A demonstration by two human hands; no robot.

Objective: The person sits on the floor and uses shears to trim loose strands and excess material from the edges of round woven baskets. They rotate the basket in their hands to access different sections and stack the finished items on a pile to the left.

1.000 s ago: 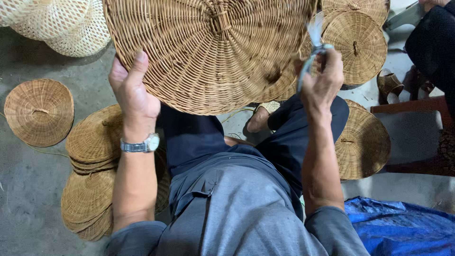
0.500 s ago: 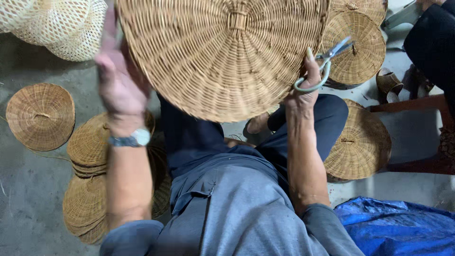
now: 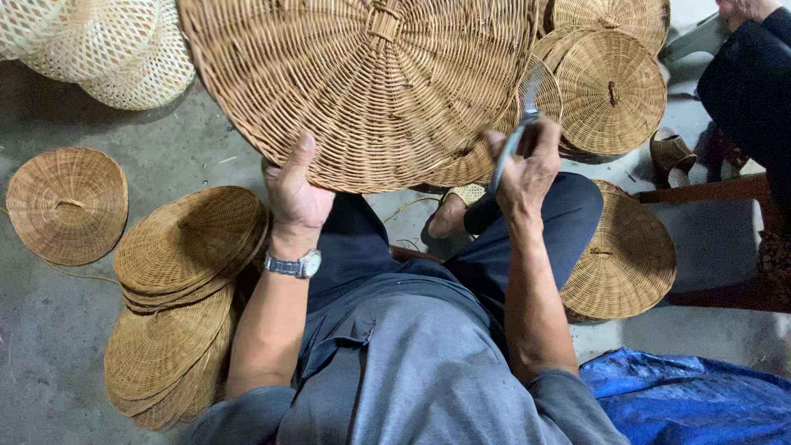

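**Woven disc held up, cutters at its rim**

Nearest the camera are a grey shirt and dark trousers, with a crumpled blue plastic sheet (image 3: 684,395) on the concrete floor (image 3: 49,330) at the lower right. The left hand (image 3: 295,194), a metal wristwatch (image 3: 294,264) on its wrist, grips the lower edge of a large round tan wicker lid (image 3: 362,82), thumb laid flat on the tight weave and the other fingers hidden behind it. The right hand (image 3: 525,169) is closed around the handles of slim metal scissors (image 3: 515,136), whose tips point up at the disc's lower right rim. The lid is held tilted above the knees, its small woven loop near the top.

On the floor to the left lies a stack of shallow conical wicker lids (image 3: 177,288), and one single lid (image 3: 66,204) sits apart further left. Another rests by the right knee (image 3: 622,259). Beyond, more round lids (image 3: 614,86) pile at the upper right beside another person's dark sleeve (image 3: 754,91); pale open-weave baskets (image 3: 99,41) fill the upper left corner.
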